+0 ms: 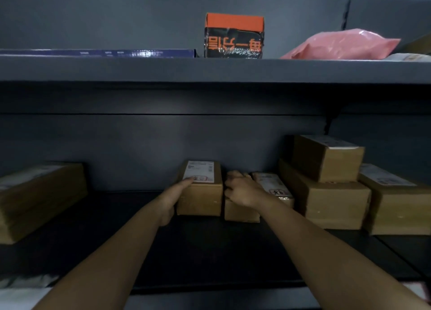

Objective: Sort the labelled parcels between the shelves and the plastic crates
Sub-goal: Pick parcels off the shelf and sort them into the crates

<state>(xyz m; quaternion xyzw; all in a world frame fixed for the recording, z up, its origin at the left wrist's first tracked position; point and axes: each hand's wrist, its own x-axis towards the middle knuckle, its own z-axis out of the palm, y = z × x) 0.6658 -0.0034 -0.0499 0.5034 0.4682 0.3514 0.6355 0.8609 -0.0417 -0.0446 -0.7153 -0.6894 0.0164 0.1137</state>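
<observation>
A dark shelf (210, 251) is stocked with cardboard parcels (335, 200), labels kept upward, probably for reading. Mid-shelf, a taller parcel (200, 200) is clasped at its left side by the left hand (172, 200); touching it, a lower parcel (242, 213) is gripped by the curled right hand (240, 189).

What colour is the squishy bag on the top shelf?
Pink. The shiny pink plastic mailer bag shows best in the head view.

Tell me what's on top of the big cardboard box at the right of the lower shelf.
A smaller cardboard box with a white label on top sits on the big cardboard box. It covers most of that top, so any label there is hidden.
</observation>
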